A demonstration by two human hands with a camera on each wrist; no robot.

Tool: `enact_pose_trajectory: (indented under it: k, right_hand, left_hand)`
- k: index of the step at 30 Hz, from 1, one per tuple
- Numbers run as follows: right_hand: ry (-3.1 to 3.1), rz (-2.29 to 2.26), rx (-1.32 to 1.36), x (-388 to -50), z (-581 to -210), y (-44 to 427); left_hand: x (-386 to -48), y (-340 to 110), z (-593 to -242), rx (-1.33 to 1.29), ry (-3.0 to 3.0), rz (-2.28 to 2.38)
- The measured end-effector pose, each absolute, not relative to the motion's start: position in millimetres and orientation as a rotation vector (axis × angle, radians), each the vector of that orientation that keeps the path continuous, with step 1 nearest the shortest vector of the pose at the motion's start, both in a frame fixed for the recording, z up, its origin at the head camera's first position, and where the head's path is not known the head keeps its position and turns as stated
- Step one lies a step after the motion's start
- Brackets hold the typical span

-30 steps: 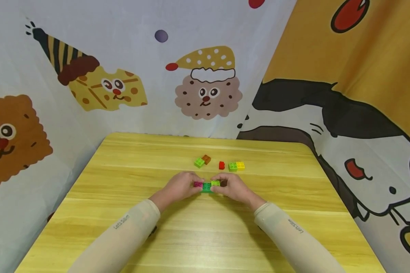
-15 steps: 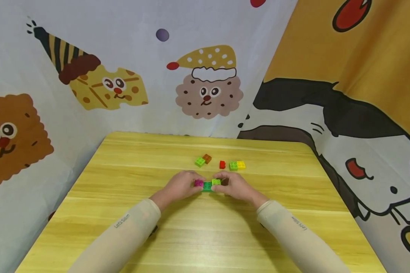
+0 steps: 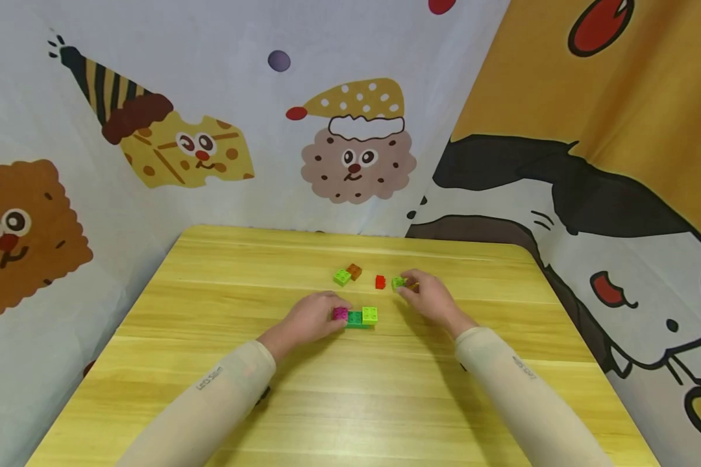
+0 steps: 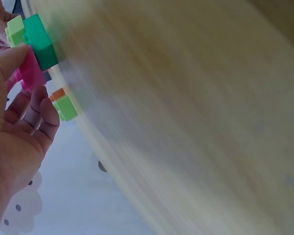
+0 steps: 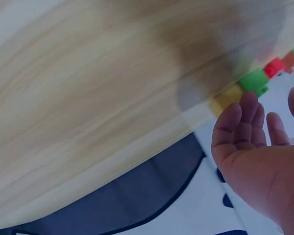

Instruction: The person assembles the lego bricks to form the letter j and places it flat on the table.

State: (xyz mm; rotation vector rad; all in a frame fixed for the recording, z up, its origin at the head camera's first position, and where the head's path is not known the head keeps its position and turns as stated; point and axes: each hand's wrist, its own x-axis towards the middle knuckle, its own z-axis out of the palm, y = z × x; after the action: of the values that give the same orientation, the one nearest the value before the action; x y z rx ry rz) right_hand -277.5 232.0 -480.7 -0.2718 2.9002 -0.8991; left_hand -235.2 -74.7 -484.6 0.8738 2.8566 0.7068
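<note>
My left hand [image 3: 312, 318] pinches the magenta block [image 3: 340, 314] between thumb and fingers. That block sits at the left end of a longer dark green block [image 3: 355, 318]; a lime block [image 3: 370, 314] stands on the right end. Farther back, my right hand [image 3: 435, 301] reaches over a green block [image 3: 398, 283] and a yellow block [image 5: 228, 100] lying side by side. The hand mostly hides the yellow one in the head view. In the right wrist view its thumb and fingers are apart, with no block gripped between them.
A small red block [image 3: 380, 282] lies left of the right hand. Beyond the left hand, a light green block [image 3: 342, 277] touches a brown-orange block [image 3: 354, 271]. The wooden table [image 3: 327, 402] ends at a printed cloth [image 3: 239, 207] behind.
My right hand has let go of the lime block and moved back and right to the green and yellow blocks. The left hand stays on the magenta block.
</note>
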Motion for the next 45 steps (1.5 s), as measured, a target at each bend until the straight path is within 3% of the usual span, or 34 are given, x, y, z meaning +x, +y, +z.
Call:
enact_pose_trajectory:
  k: [18,33,45]
  right_hand:
    - [3.078,-0.620,-0.233,-287.5,-495.4,246.7]
    - [3.176,-0.530,-0.045,-291.9,-495.2,247.7]
    - [3.010,-0.795,-0.233,-270.9,-491.1,231.5]
  left_hand:
    - [-237.6,-70.5,-489.1,0.812,2.836,0.691]
    - [-238.4,-70.8,-492.4,0.816,2.843,0.682]
    - [-240.0,-71.5,-493.7,0.807,2.825,0.699]
